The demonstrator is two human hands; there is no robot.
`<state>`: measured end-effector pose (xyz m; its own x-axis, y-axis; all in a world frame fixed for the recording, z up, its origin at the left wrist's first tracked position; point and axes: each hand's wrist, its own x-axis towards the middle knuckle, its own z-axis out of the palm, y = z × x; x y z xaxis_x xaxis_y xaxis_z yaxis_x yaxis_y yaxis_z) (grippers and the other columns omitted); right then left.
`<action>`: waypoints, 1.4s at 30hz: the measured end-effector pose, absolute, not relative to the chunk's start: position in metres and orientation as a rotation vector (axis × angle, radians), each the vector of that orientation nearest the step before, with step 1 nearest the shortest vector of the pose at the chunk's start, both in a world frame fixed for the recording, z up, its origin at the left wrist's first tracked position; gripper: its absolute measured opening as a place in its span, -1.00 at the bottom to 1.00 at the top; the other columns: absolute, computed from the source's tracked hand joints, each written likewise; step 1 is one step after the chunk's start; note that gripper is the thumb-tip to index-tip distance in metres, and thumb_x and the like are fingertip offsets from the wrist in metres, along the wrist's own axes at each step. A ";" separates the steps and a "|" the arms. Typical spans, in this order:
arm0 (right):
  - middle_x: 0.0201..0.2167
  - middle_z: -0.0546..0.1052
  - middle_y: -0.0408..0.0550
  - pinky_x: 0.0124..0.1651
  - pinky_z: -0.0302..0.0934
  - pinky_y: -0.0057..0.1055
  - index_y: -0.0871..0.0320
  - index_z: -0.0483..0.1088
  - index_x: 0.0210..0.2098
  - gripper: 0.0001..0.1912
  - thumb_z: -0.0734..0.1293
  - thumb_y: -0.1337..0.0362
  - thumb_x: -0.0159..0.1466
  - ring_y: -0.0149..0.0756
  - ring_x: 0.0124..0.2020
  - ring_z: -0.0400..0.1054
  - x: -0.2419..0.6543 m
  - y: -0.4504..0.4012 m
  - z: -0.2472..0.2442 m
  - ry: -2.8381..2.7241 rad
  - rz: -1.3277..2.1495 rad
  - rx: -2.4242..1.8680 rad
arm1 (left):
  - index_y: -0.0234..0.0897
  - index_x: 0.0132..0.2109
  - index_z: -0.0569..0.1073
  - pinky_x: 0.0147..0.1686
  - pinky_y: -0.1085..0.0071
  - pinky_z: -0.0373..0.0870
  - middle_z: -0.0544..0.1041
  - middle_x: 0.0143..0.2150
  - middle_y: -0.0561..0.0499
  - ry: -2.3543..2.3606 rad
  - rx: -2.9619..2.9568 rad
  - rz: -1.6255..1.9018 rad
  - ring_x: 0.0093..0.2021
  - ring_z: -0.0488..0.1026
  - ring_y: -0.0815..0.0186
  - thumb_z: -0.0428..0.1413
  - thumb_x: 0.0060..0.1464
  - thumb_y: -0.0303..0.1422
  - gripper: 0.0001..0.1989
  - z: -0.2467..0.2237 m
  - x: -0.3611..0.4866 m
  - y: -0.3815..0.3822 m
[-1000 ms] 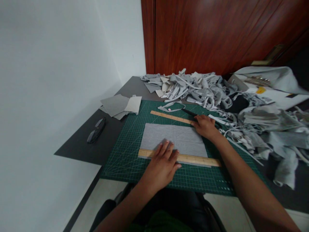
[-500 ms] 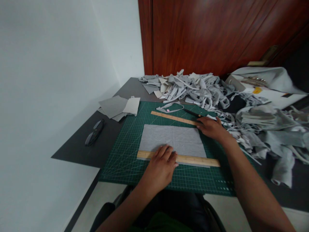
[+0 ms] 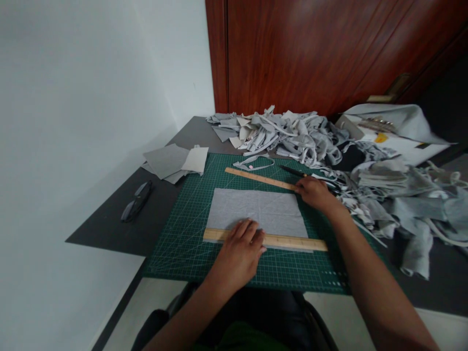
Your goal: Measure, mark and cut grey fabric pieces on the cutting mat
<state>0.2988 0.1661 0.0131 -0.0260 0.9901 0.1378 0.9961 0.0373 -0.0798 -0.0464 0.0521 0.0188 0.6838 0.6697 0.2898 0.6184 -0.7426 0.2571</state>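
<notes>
A rectangle of grey cloth point(image 3: 256, 207) lies flat on the green cutting mat point(image 3: 175, 243). Along its near edge rests a wooden ruler point(image 3: 292, 242), which my left hand point(image 3: 241, 248) presses down with its fingers stretched out over it. Beyond the cloth, a second wooden ruler point(image 3: 259, 179) lies at a slant on the mat. My right hand point(image 3: 314, 192) has its fingers closed at the right end of that ruler; the fingertips are partly hidden. A black pen-like tool point(image 3: 292, 170) lies just past the right hand, not held.
Grey fabric scraps point(image 3: 285, 129) are heaped along the back, with more cloth pieces point(image 3: 413, 204) at right. A white box point(image 3: 398, 136) stands behind these. Cut fabric pieces point(image 3: 170, 161) and eyeglasses point(image 3: 137, 201) lie at left. A thin fabric loop point(image 3: 261, 158) is near the mat's far edge.
My right hand has drawn its fingers in at the end of the far ruler. The left hand stays on the near ruler. The whole view has shifted slightly.
</notes>
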 end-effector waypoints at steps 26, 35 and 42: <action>-0.50 0.40 -0.16 -0.35 0.07 -0.36 0.11 0.37 -0.46 -0.69 0.40 0.07 0.30 -0.29 -0.43 0.27 0.248 0.139 0.055 -2.263 0.638 -1.490 | -0.38 0.21 0.48 0.38 -0.01 0.34 0.46 0.28 -0.26 1.036 2.703 0.576 0.39 0.31 -0.02 0.12 0.38 -0.31 -0.65 0.017 -0.045 0.052; -0.22 0.50 -0.10 -0.12 0.31 -0.37 0.06 0.56 -0.10 -0.88 0.37 0.33 0.40 -0.28 -0.20 0.43 0.183 0.120 0.048 -2.534 0.648 -1.025 | -0.40 0.25 0.44 0.37 -0.05 0.35 0.32 0.42 -0.34 1.063 2.720 0.542 0.46 0.22 -0.08 0.13 0.38 -0.30 -0.60 0.012 -0.046 0.051; -0.16 0.56 -0.02 -0.03 0.37 -0.28 0.07 0.57 -0.02 -0.80 0.30 0.31 0.48 -0.20 -0.12 0.49 0.195 0.129 0.034 -2.471 0.481 -1.149 | -0.41 0.25 0.43 0.41 -0.03 0.29 0.39 0.38 -0.34 1.022 2.744 0.550 0.47 0.23 -0.03 0.08 0.40 -0.30 -0.61 0.008 -0.046 0.053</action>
